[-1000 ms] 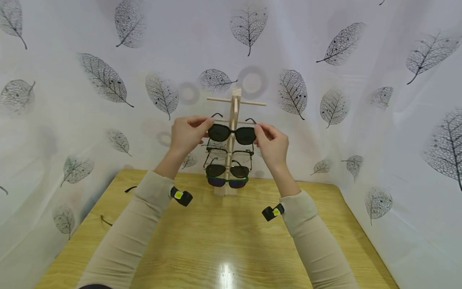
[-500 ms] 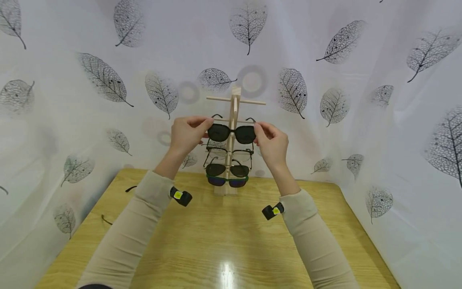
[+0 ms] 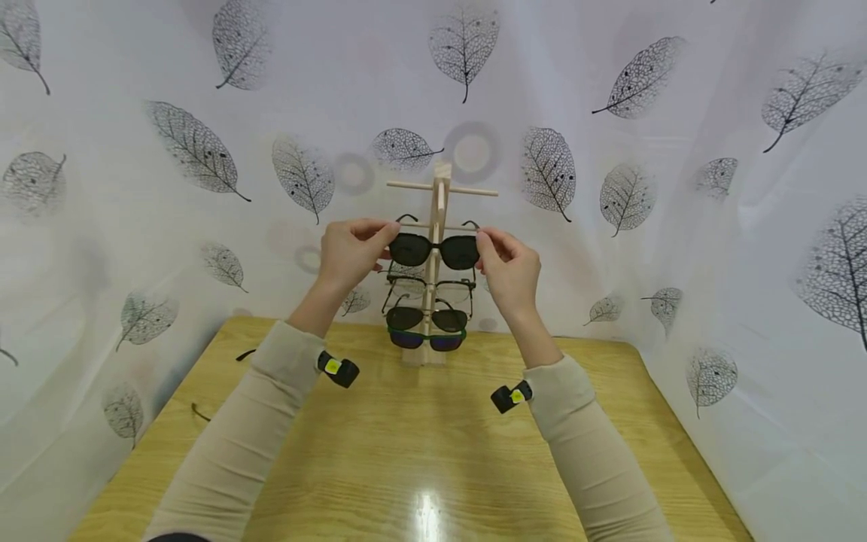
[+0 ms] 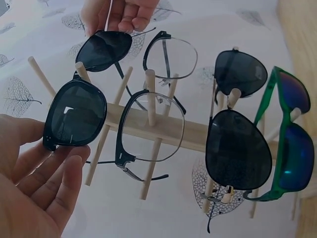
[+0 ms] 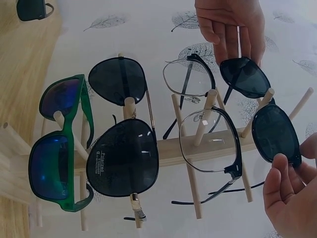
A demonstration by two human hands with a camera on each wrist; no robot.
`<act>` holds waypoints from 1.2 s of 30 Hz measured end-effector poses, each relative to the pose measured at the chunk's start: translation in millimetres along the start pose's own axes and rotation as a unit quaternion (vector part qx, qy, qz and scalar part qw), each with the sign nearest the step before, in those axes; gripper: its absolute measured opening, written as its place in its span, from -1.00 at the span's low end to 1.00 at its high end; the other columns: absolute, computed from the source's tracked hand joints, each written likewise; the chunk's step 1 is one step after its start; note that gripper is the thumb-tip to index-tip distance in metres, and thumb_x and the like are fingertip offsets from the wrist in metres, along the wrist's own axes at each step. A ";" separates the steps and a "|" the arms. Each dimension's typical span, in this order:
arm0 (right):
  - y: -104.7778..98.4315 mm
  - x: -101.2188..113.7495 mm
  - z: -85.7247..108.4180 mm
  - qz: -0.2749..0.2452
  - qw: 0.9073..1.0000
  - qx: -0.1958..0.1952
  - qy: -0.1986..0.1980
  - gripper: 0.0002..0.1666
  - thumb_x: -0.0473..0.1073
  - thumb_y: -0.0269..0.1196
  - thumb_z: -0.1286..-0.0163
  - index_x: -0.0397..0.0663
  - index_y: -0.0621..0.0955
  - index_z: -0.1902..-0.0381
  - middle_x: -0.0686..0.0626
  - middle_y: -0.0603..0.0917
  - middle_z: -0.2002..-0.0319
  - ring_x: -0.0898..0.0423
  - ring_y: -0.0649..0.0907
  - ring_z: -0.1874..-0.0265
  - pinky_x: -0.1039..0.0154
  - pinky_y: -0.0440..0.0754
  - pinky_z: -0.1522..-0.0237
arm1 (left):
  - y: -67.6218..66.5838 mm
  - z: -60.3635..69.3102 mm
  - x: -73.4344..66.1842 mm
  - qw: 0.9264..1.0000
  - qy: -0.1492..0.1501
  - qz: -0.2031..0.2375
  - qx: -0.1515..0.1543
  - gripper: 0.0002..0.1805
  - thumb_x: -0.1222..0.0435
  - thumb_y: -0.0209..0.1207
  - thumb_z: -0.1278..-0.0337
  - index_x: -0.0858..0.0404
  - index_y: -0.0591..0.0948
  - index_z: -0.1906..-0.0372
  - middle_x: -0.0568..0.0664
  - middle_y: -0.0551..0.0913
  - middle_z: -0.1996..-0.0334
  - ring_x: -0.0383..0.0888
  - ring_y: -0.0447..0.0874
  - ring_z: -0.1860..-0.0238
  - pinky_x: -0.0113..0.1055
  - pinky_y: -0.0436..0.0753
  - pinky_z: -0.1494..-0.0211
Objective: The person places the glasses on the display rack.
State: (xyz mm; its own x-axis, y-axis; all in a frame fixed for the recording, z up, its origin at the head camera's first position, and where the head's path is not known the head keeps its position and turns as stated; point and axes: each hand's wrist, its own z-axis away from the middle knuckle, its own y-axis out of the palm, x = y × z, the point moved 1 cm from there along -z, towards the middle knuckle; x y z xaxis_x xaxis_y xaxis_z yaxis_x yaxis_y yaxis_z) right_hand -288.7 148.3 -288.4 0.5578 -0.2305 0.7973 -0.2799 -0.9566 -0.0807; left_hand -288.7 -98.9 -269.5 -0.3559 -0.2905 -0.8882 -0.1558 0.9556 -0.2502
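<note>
Black-framed sunglasses (image 3: 460, 253) with dark lenses sit across an upper level of a wooden glasses stand (image 3: 442, 173). My left hand (image 3: 348, 252) pinches their left end between thumb and fingers. At the right end, my right hand (image 3: 512, 271) pinches the frame in the same way. The left wrist view shows the left thumb and fingertips at the lens corner of the sunglasses (image 4: 79, 114). Below them on the stand hang clear glasses (image 5: 210, 141) with dark browlines, aviator sunglasses (image 5: 124, 158) and green-framed sunglasses (image 5: 49, 166).
A bare wooden peg (image 3: 474, 193) crosses the stand above the held pair. The stand rests at the back of a wood-grain table (image 3: 406, 444), against a leaf-patterned curtain (image 3: 582, 75). Dark glasses temples (image 3: 200, 412) show beside the left sleeve, the rest hidden.
</note>
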 end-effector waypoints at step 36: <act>-7.1 -4.0 11.3 -0.011 1.000 0.012 0.007 -0.62 -0.12 0.33 -0.54 -0.20 0.72 -0.19 -0.31 0.74 0.26 0.29 0.66 0.57 0.48 0.62 0.48 | -3.6 7.4 8.1 0.997 0.079 -0.023 -0.010 -0.59 0.08 0.30 -0.46 0.26 0.75 -0.19 0.26 0.85 0.12 -0.42 0.75 0.44 -0.38 0.78 0.38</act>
State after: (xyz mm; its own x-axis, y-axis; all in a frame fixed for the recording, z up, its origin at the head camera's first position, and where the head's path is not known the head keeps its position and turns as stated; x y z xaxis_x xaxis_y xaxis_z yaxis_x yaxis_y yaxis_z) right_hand -280.1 154.0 -297.8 0.5517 -0.2074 0.8078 -0.2498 -0.9652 -0.0772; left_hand -284.3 -104.4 -278.6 -0.4877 -0.3402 -0.8040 -0.1937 0.9402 -0.2803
